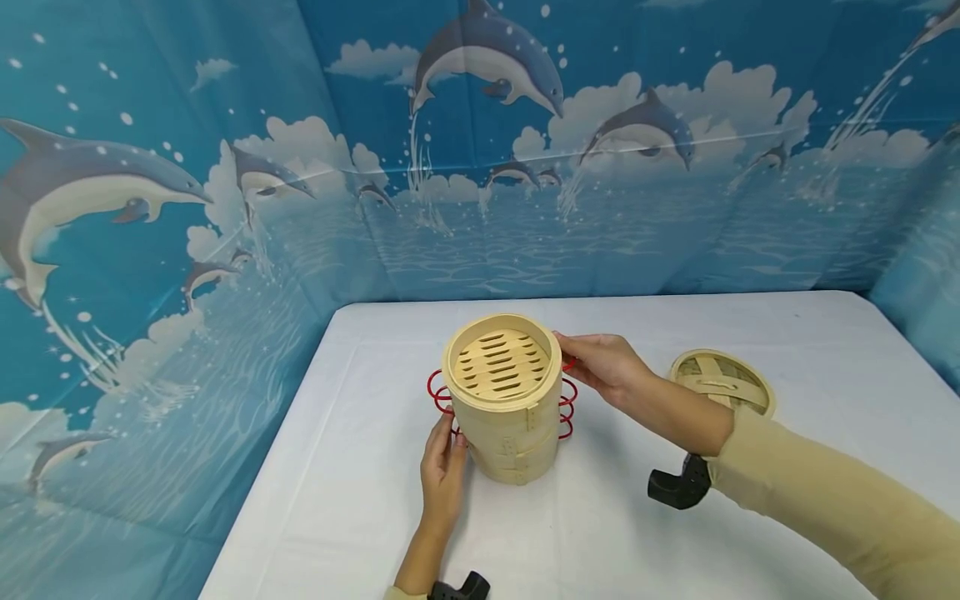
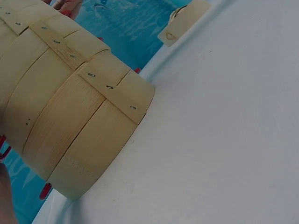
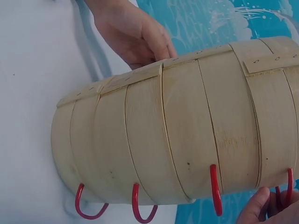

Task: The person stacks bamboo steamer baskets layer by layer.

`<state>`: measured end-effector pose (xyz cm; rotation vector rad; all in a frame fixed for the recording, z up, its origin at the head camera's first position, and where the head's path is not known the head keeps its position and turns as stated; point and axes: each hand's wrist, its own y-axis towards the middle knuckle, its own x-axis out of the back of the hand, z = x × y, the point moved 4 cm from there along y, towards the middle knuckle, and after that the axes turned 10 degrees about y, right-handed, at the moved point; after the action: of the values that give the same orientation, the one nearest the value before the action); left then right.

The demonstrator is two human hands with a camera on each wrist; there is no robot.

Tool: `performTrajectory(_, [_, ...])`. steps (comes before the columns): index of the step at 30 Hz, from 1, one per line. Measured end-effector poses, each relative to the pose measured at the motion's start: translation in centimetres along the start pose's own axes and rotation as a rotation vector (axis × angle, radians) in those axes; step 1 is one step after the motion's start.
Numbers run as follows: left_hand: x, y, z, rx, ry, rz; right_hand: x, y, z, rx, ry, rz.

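Note:
Several bamboo steamer baskets [image 1: 513, 433] form an upright stack, with red ring handles [image 1: 567, 392] down both sides. The top basket's slatted floor [image 1: 502, 364] faces up. At the upper right side, my right hand [image 1: 603, 367] pinches a red handle of the top basket; thumb and fingertip meet near that ring [image 3: 289, 184] in the right wrist view. Lower on the opposite side, my left hand [image 1: 442, 479] grips the stack by a red ring, its fingertips partly hidden behind the baskets. The left wrist view shows the lower baskets' stapled seams [image 2: 110, 87] close over the white cloth.
To the right lies a round woven bamboo lid [image 1: 750, 379] with a strap handle, partly covered by my right forearm. A white cloth covers the table [image 1: 337, 467]. Behind it hangs a blue curtain [image 1: 480, 242] printed with dolphins. Black camera mounts [image 1: 678, 483] sit at both wrists.

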<state>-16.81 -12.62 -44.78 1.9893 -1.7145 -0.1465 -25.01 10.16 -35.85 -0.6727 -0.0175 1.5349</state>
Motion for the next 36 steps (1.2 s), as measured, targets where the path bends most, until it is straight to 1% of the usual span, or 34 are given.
performTrajectory(4, [0.0,0.0,0.1,0.017,0.008,-0.003,0.1,-0.4,-0.1,0.026,0.001,-0.024])
performTrajectory(10, [0.0,-0.1,0.1,0.016,0.002,-0.009,-0.1,-0.5,-0.2,0.092,-0.13,-0.072])
performTrajectory(13, [0.1,-0.1,0.2,0.01,0.001,-0.01,-0.1,-0.6,-0.1,0.108,-0.164,-0.078])
performTrajectory(19, [0.1,0.0,0.3,0.0,-0.015,-0.01,-0.1,-0.9,-0.3,0.121,-0.18,-0.093])
performTrajectory(25, [0.0,0.0,0.4,0.013,-0.004,-0.002,-0.1,-1.5,-0.6,0.142,-0.202,-0.121])
performTrajectory(29, [0.0,0.0,0.3,0.0,0.009,0.0,-0.1,-1.9,-0.8,0.14,-0.175,-0.131])
performTrajectory(36, [0.0,0.0,0.3,0.014,-0.003,0.002,-0.2,-2.7,-1.1,0.121,-0.141,-0.156])
